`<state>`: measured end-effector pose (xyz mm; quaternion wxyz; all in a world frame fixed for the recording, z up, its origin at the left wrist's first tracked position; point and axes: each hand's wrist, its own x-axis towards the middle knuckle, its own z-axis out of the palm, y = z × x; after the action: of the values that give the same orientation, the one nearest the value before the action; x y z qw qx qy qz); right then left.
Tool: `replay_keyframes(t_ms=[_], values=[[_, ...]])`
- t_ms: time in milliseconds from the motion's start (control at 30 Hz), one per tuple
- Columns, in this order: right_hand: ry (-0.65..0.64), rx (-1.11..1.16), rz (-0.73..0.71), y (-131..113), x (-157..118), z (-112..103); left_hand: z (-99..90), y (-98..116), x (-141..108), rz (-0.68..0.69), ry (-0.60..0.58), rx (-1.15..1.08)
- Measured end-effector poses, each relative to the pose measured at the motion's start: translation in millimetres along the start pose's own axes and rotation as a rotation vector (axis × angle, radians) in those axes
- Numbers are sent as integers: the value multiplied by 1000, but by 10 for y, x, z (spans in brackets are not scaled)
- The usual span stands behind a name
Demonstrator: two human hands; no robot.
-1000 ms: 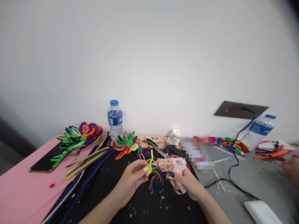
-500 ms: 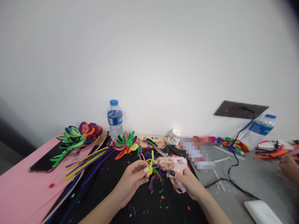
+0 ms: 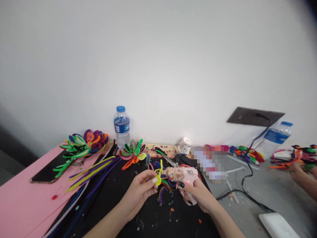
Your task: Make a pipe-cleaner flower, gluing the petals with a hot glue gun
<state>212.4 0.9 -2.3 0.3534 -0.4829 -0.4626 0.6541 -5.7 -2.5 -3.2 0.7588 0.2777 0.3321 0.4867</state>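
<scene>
While one table [image 3: 250,203] bears two water bottles [image 3: 122,127], the person's right grip [image 3: 198,193] is wrapped around one pink glue gun [image 3: 188,175], and the left grip [image 3: 142,188] pinches one yellow coil [image 3: 158,180] just ahead of the gun

A glue gun [image 3: 183,173], scissors [image 3: 169,161] and pipe cleaners [image 3: 93,172] mark this as a craft workspace.

The coil [image 3: 158,180] in my left hand [image 3: 141,190] is bright yellow; the glue gun [image 3: 190,175] in my right hand [image 3: 200,195] is pale pink with a speckled front. My right thumbnail [image 3: 182,185] is black. I see a black mat [image 3: 109,205], pink paper [image 3: 29,211], yellow and purple strips [image 3: 89,176], a flower [image 3: 133,150] in green, pink and orange, a bottle [image 3: 123,138] with blue cap [image 3: 121,108] and label [image 3: 122,128], and a white cup [image 3: 185,145] with dark print.
</scene>
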Motion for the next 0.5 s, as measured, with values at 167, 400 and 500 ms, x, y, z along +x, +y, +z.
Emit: replay_keyframes(t_ms=[167, 400, 500], values=[[14, -10, 32, -9, -16, 10, 6, 2, -7, -1, -1, -8], [-14, -18, 51, -5, -26, -7, -2, 5, 3, -7, 13, -22], [-26, -23, 56, -16, -35, -11, -7, 2, 1, -5, 20, -26]])
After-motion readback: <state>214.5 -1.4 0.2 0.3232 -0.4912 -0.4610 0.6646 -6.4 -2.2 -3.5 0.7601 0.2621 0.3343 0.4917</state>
